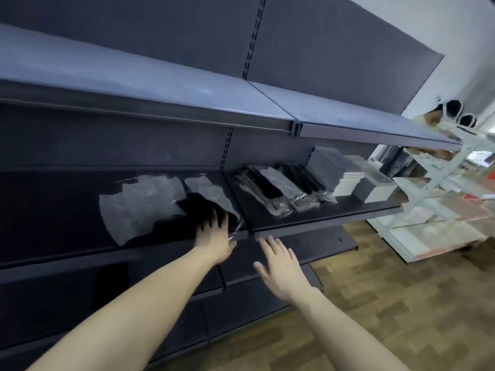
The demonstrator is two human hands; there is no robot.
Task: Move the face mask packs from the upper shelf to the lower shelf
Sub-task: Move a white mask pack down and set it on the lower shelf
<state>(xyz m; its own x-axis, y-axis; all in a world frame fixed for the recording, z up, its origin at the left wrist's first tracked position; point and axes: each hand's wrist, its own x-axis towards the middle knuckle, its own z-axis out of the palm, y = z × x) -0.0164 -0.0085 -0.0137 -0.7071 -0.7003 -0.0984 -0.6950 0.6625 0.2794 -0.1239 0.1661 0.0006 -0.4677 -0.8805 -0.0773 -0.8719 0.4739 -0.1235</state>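
Head view: dark metal shelving (pixel 316 218), wood-pattern floor (pixel 401 303), white rack (pixel 442 183) beyond.

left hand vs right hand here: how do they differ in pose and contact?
The left hand reaches onto the shelf, fingers on a dark mask pack; the right hand hangs in front of the shelf edge, touching nothing. The left hand's fingertips are shadowed; the right hand's fingers are plainly spread. Both are bare, palm down, with no closed grip that I can see.
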